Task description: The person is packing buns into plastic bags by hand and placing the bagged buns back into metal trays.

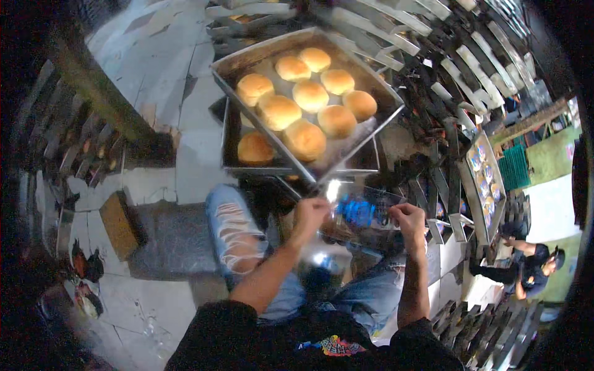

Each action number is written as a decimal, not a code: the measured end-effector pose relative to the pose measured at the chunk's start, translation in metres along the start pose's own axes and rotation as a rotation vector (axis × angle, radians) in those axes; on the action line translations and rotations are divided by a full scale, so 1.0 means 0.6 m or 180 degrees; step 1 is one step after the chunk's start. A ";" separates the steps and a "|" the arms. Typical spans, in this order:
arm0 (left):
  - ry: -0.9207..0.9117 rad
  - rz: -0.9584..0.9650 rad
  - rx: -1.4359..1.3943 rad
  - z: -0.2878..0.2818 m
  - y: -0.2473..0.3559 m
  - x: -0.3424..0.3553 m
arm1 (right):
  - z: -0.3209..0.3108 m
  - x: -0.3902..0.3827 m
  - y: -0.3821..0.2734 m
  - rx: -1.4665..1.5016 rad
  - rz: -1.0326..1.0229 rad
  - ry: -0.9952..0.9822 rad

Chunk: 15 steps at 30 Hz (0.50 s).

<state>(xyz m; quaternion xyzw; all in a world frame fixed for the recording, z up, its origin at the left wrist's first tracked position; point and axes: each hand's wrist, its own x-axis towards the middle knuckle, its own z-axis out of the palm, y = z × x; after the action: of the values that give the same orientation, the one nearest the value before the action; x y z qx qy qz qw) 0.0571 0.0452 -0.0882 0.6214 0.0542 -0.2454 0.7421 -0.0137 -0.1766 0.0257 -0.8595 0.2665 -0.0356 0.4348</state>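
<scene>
My left hand (309,216) and my right hand (408,222) pinch a clear plastic bag (362,210) with blue print at either side, holding it above my lap between my knees. Just beyond the bag, a metal tray (387,114) of golden round buns (309,96) sits askew on a second metal tray (365,164), which also holds buns. A corner of the upper tray points toward my hands. My fingers are closed on the bag's edges. I cannot make out whether anything is inside the bag.
Stacks of metal trays (470,80) crowd the back and both sides. At right stands a long tray (484,185) of small wrapped items. A co-worker (526,272) in dark clothes is beyond it. A cardboard piece (117,222) lies left of my legs on the tiled floor (99,278).
</scene>
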 end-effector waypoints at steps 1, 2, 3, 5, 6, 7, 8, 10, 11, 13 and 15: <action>0.0039 0.0034 0.0097 0.002 0.007 -0.004 | -0.003 0.003 -0.004 -0.0017 -0.0123 0.0004; 0.0076 0.0064 0.0196 0.003 0.010 -0.005 | -0.002 0.006 -0.011 -0.0071 -0.0130 -0.0031; 0.0100 -0.0059 0.0025 0.004 0.005 -0.001 | -0.002 0.007 -0.020 -0.0041 -0.0143 -0.0061; 0.0165 -0.0101 0.0090 0.003 0.011 -0.003 | -0.004 0.012 -0.027 -0.0070 -0.0249 -0.0166; 0.0225 -0.0117 0.0205 0.004 0.013 -0.005 | -0.003 0.015 -0.033 -0.0112 -0.0225 -0.0172; 0.0198 -0.0158 0.0179 0.001 0.017 -0.003 | -0.002 0.015 -0.042 -0.0086 -0.0186 -0.0202; 0.0179 -0.0069 0.0348 -0.003 0.017 -0.003 | -0.008 0.012 -0.044 -0.0071 -0.0113 -0.0229; 0.0138 -0.0019 0.0513 -0.004 0.015 -0.002 | -0.011 0.023 -0.038 -0.0373 -0.0319 -0.0165; 0.0080 -0.0061 0.0297 -0.004 0.014 0.000 | -0.010 0.021 -0.045 -0.0227 -0.0216 -0.0174; -0.0017 -0.0379 -0.0221 -0.001 0.035 -0.013 | -0.013 0.018 -0.032 -0.0076 -0.0148 -0.0090; -0.0086 -0.0242 0.0052 0.004 0.026 -0.014 | -0.021 0.010 -0.016 -0.0053 -0.0056 -0.0099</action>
<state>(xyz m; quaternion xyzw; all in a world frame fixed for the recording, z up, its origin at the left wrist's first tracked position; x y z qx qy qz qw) 0.0559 0.0473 -0.0707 0.6216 0.0658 -0.2823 0.7278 -0.0084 -0.1840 0.0397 -0.8658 0.2525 -0.0238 0.4314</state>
